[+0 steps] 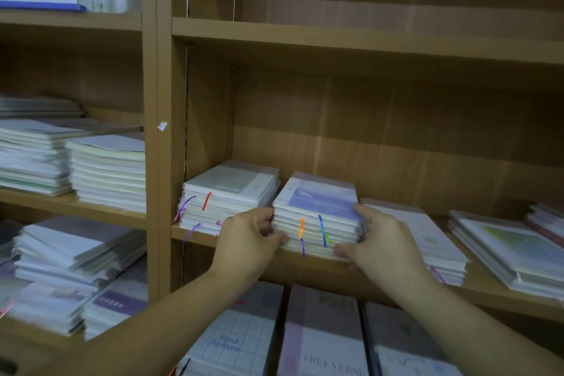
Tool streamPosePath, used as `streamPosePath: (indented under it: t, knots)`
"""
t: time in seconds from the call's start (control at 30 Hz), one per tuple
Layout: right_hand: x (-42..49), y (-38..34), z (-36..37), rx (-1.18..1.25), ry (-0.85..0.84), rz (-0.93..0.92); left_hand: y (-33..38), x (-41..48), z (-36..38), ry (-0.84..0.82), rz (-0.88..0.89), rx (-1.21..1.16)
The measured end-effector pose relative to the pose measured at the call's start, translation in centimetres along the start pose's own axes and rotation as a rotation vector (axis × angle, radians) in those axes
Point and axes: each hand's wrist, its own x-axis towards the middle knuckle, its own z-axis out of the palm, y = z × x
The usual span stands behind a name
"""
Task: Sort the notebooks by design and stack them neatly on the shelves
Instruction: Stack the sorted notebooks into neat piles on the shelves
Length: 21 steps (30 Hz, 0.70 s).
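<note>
On the middle shelf [485, 287] of a wooden bookcase, a stack of notebooks [316, 217] with a pale blue cover on top sits at the front edge. It is just beside a green-topped stack [232, 192] on its left and a lower stack [427, 238] on its right. The left hand [247, 235] grips the stack's left side, fingers curled onto the lower front. The right hand [378, 241] grips the right side, thumb on the top cover and fingers at the bottom front corner. Coloured ribbon markers [301, 227] hang over the front. The covers look glossy, perhaps plastic-wrapped, so the books may slide on one another. The stack is probably fairly heavy and stiff, so squeezing it from both sides, low down, seems safest.
</note>
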Motion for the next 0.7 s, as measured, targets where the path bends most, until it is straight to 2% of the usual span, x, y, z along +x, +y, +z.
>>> streamPosePath:
  t: [0.1, 0.3, 0.6, 0.7]
  knots:
    - [0.1, 0.8, 0.2, 0.03, -0.023, 0.011, 0.0, -0.1, -0.1, 0.016, 0.014, 0.015]
    - [0.8, 0.6, -0.1, 0.332, -0.105, 0.099, 0.6, -0.4, -0.2, -0.02, -0.049, -0.112]
    - [1.0, 0.7, 0.3, 0.337, -0.064, 0.104, 0.9, -0.1, 0.2, 0.057, -0.115, -0.164]
    - [0.6, 0.6, 0.4, 0.31, -0.056, 0.081, 0.4, -0.2, 0.3, 0.034, -0.044, -0.115]
